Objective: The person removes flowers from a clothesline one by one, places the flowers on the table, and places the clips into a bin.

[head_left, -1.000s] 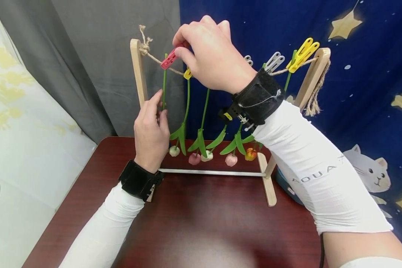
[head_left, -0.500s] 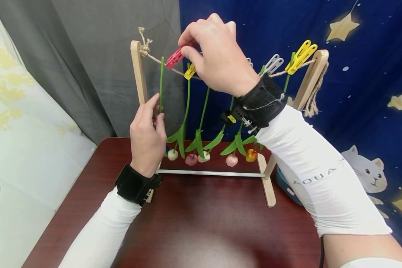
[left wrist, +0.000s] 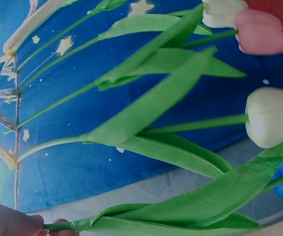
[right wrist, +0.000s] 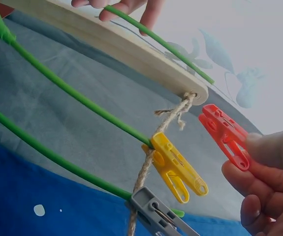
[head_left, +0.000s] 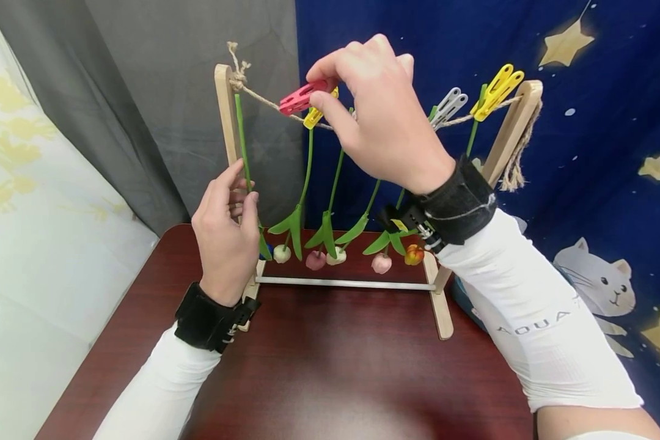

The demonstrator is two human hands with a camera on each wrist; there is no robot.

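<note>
Your right hand [head_left: 382,122] pinches the red clothespin [head_left: 302,98] just off the rope [head_left: 264,101], while at eight o'clock your left hand [head_left: 225,235] grips the freed green stem [head_left: 241,137].

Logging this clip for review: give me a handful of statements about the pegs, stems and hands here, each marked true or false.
1. The right hand pinches the red peg. True.
2. The red peg is clipped on the twine. False: in the right wrist view it hangs clear of the twine, gripping no stem.
3. The left hand holds a green stem beside the left wooden post. True.
4. The yellow peg next to the red one hangs empty. False: it clamps a stem to the twine.
5. All the tulips lie flat on the table. False: several hang head down from the twine.
</note>
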